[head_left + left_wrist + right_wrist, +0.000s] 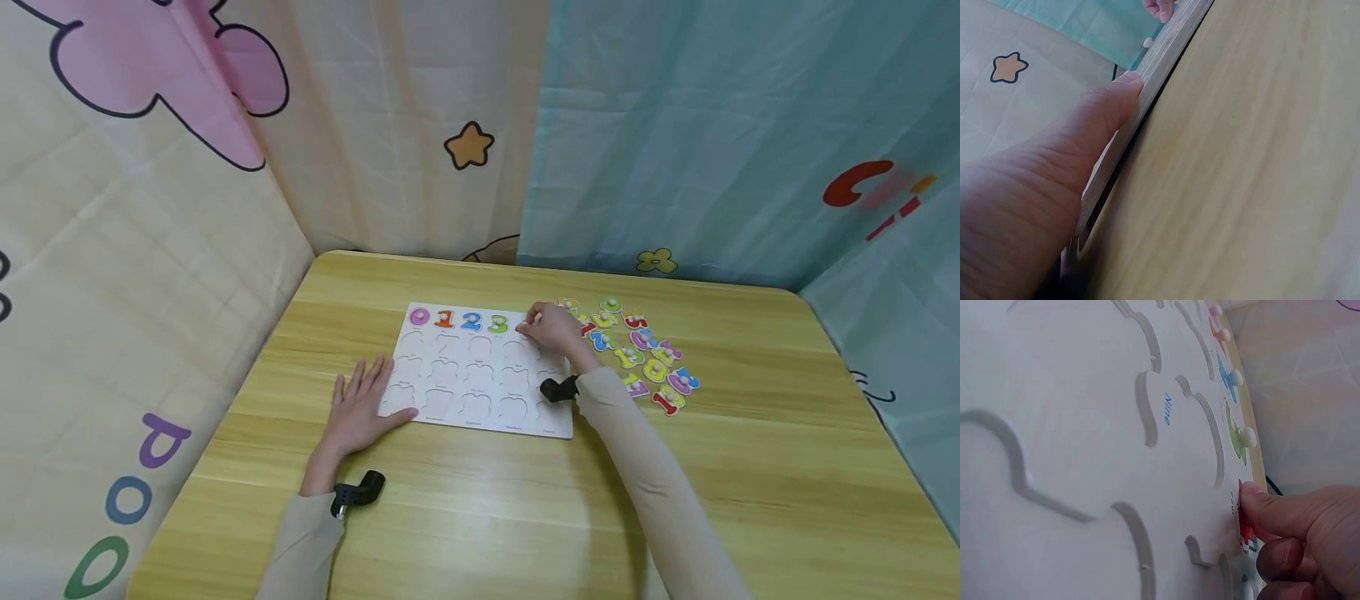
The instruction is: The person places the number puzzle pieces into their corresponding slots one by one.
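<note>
A white number puzzle board [459, 377] lies on the table, with rows of cut-out recesses. Pieces zero [419, 317], one [445, 319], two [472, 322] and three [498, 323] sit in its top row. My left hand [363, 408] rests at the board's left edge, fingers spread and thumb at the near corner; in the left wrist view the thumb [1113, 100] touches the rim. At the top row's right part, my right hand [557, 327] pinches a red number piece [1244, 519] beside the printed word "Four". My fingers hide most of that piece.
Several loose knobbed number pieces [630, 357] lie spread to the right of the board, some of them beyond my right forearm. The wooden table [465, 508] meets patterned curtains [420, 167] at its back edge.
</note>
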`<state>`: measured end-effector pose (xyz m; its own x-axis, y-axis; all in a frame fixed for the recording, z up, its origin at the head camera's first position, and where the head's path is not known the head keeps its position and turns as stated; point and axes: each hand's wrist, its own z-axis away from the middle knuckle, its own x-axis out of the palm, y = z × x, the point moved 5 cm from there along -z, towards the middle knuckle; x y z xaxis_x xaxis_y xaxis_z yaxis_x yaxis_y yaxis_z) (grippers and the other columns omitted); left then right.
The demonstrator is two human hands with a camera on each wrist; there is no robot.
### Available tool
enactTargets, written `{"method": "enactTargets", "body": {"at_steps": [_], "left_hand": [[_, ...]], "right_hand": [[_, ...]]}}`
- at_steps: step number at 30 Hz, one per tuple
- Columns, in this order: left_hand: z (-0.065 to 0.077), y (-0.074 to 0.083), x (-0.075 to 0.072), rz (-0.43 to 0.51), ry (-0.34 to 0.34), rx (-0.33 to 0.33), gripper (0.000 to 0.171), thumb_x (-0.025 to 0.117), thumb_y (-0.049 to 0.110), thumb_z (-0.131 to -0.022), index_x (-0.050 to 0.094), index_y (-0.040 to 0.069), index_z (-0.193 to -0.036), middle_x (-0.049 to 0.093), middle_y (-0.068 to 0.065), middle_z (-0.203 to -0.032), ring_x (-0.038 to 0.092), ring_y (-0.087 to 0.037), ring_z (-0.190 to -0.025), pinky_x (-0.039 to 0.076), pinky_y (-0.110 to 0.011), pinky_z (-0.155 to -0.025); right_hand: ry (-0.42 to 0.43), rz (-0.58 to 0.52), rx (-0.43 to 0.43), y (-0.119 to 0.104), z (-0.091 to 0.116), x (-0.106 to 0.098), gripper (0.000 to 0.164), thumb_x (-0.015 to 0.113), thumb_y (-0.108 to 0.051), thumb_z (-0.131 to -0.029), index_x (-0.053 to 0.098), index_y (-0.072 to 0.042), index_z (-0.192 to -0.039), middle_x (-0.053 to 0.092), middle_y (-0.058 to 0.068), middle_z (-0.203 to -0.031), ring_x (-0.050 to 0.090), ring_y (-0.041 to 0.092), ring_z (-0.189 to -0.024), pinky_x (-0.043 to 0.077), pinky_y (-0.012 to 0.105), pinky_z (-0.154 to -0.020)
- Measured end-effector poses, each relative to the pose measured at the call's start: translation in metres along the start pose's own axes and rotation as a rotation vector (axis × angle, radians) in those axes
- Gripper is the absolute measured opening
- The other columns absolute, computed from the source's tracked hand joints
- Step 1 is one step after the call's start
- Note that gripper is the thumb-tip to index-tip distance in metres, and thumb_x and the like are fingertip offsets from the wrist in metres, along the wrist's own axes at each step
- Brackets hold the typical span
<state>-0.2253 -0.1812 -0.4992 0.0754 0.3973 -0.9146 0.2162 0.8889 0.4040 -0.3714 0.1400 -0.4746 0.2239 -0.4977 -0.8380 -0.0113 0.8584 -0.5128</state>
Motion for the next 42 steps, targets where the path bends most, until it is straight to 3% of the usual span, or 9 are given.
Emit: {"method": "enactTargets", "body": {"at_steps": [15, 19, 24, 28, 34, 42], "left_hand": [[-0.001, -0.002, 0.002, -0.005, -0.019, -0.005, 0.100, 0.050, 0.071, -0.083, 0.013, 0.011, -0.153, 0.008, -0.012, -0.158, -0.006, -0.035, -0.142, -0.013, -0.055, -0.107], [-0.002, -0.002, 0.004, -0.004, -0.022, -0.004, 0.100, 0.049, 0.072, -0.083, 0.013, 0.011, -0.153, 0.008, -0.011, -0.158, -0.006, -0.034, -0.142, -0.013, -0.055, -0.107], [-0.002, 0.001, 0.004, -0.007, -0.030, -0.003, 0.100, 0.049, 0.072, -0.083, 0.013, 0.011, -0.153, 0.007, -0.011, -0.158, -0.006, -0.034, -0.142, -0.012, -0.055, -0.107], [-0.001, 0.001, 0.002, -0.009, -0.013, 0.002, 0.099, 0.051, 0.070, -0.083, 0.015, 0.010, -0.153, 0.009, -0.012, -0.157, -0.004, -0.035, -0.142, -0.011, -0.056, -0.107], [-0.001, 0.000, 0.001, -0.009, -0.002, 0.004, 0.099, 0.052, 0.069, -0.083, 0.016, 0.010, -0.153, 0.011, -0.012, -0.157, -0.003, -0.036, -0.142, -0.010, -0.056, -0.108], [0.001, 0.000, 0.000, -0.002, 0.000, -0.001, 0.100, 0.053, 0.069, -0.082, 0.016, 0.009, -0.153, 0.011, -0.013, -0.157, -0.003, -0.036, -0.142, -0.010, -0.056, -0.107]], "right_hand": [[-0.019, -0.036, 0.014, 0.002, 0.001, 0.002, 0.031, 0.064, -0.041, -0.090, 0.058, -0.011, -0.094, 0.053, 0.006, -0.076, 0.049, 0.023, -0.067, 0.036, 0.032, -0.058], [-0.021, -0.059, -0.017, 0.006, 0.005, 0.000, 0.031, 0.064, -0.040, -0.090, 0.058, -0.010, -0.096, 0.053, 0.006, -0.076, 0.048, 0.022, -0.065, 0.035, 0.031, -0.055], [0.011, -0.116, -0.065, 0.030, 0.012, -0.016, 0.029, 0.062, -0.037, -0.092, 0.060, -0.009, -0.099, 0.051, 0.004, -0.068, 0.045, 0.019, -0.054, 0.037, 0.030, -0.047], [0.076, -0.154, -0.051, 0.058, 0.015, -0.039, 0.027, 0.059, -0.034, -0.094, 0.059, -0.008, -0.103, 0.052, 0.004, -0.064, 0.044, 0.018, -0.048, 0.035, 0.030, -0.044], [0.132, -0.107, 0.007, 0.092, 0.023, -0.069, 0.027, 0.056, -0.030, -0.096, 0.058, -0.006, -0.107, 0.057, 0.010, -0.078, 0.048, 0.023, -0.062, 0.037, 0.034, -0.055], [0.087, -0.087, 0.032, 0.109, 0.025, -0.073, 0.030, 0.057, -0.028, -0.096, 0.059, -0.004, -0.113, 0.062, 0.015, -0.096, 0.054, 0.025, -0.075, 0.041, 0.037, -0.068]]}}
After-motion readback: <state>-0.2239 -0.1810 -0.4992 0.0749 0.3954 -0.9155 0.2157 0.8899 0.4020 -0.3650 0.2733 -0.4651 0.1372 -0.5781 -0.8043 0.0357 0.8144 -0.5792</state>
